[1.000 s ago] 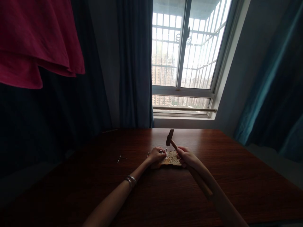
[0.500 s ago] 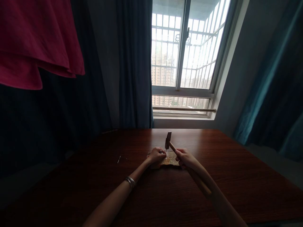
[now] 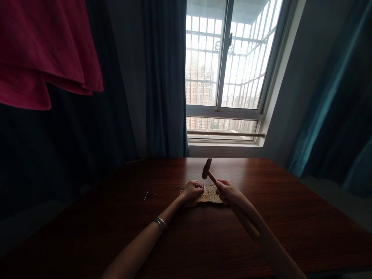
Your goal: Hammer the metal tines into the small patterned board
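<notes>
My right hand [image 3: 228, 190] is wrapped round the wooden handle of a hammer [image 3: 207, 169]. Its dark head is raised a little above a thin upright nail [image 3: 204, 185]. With fingers pinched at the nail, my left hand [image 3: 193, 190] rests on the left part of a small light board [image 3: 211, 194] dotted with dark holes or spots. My left fingers partly hide the nail's lower end, and the board's left part is covered by the hand.
The board lies on a dark reddish-brown wooden table [image 3: 162, 240]. Left of my hand are a few thin metal pieces [image 3: 147, 195], too small to name. A window [image 3: 223, 73], blue curtains [image 3: 165, 77] and a hanging pink cloth [image 3: 49, 50] stand beyond.
The hammer head has lifted off the nail, moving up slightly, so the nail's top shows. My left hand has stayed in place on the board.
</notes>
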Demonstrator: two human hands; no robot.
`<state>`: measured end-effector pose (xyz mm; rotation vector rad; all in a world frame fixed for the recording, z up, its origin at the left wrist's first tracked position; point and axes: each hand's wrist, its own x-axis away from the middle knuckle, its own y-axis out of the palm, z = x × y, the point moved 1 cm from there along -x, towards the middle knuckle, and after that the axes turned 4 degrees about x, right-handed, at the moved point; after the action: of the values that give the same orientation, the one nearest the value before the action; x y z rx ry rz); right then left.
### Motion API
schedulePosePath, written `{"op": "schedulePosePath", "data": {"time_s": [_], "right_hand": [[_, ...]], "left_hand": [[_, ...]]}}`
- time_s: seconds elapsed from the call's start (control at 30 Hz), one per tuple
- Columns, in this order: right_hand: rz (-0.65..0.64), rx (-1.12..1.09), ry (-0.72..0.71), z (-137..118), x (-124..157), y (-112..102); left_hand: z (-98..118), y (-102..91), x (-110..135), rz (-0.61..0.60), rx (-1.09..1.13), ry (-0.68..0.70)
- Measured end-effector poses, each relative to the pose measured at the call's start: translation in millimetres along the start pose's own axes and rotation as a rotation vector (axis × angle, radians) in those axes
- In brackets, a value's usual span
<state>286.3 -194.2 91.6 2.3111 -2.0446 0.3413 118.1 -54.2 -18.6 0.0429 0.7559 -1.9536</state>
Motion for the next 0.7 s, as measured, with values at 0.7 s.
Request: {"op": "schedulePosePath", "data": {"time_s": [0.7], "right_hand": [[-0.004, 0.106, 0.009, 4.6, -2.2, -1.2]], "left_hand": [[3.8, -0.6, 0.8, -0.010, 0.009, 0.011]]}}
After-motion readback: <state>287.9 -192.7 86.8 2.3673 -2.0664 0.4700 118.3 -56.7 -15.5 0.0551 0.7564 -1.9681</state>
